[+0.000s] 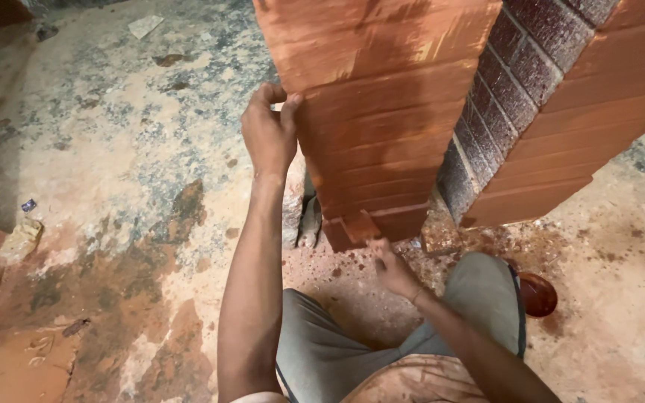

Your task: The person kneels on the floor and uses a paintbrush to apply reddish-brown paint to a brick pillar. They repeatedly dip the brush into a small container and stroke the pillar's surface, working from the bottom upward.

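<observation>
- A concrete floor [113,149] spreads to the left, mottled grey and pale, stained with red-brown patches.
- A pale flat scrap [145,25] lies on the floor near the top edge.
- A small dark-blue scrap [29,204] lies at the left, just above a pale lump of rubble [20,237].
- A round dark-red container [537,294] stands on the floor at the right, partly hidden behind a knee in grey trousers [487,291].
- A second wall face [599,119] at the right is coated orange-red, with a strip of bare dark brick [502,97] beside it.
</observation>
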